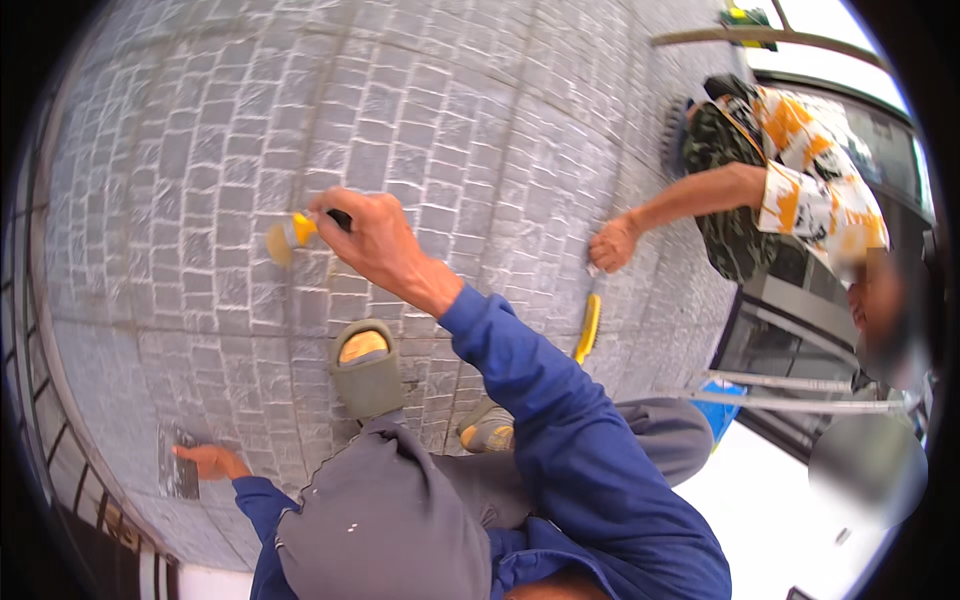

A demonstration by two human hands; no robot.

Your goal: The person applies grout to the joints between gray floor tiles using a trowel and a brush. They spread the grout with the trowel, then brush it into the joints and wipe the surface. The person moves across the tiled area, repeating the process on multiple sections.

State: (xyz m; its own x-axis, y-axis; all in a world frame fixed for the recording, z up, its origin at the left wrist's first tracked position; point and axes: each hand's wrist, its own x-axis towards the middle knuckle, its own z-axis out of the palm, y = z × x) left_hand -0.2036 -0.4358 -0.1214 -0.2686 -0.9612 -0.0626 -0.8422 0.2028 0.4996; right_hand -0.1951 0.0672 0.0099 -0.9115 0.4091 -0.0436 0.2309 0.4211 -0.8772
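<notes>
Over the floor (450, 215), well in from the left edge bordered by a railing (47, 432), the brush (303, 228) is held up front by the right hand (378, 242). It lies to the left of the right fingers, its long axis set roughly crosswise, with the bristles turned left and a little back toward the body. Its dark handle is pinched between the right fingers; whether the blocks are touched by the bristle tips cannot be told through the blur. The left hand (212, 461) is placed well apart from the brush, near the floor's left edge, over a plate (180, 485); whether this is pinched or merely pressed by the left fingers cannot be told.

The floor is laid with rough-faced grey blocks, squarish to oblong, outlined by pale, uneven joints and divided by long straight seams. To the right, a co-worker (825, 190) is seen in a patterned shirt, and a yellow scrubber (590, 328) is held out below that person's hand. Just nearer the body than the brush, a slipper (366, 388) is worn, dull olive and round-edged. The plate is thin, flat, grey and oblong. On the brush, a yellow collar is fitted between black handle and tan bristles.
</notes>
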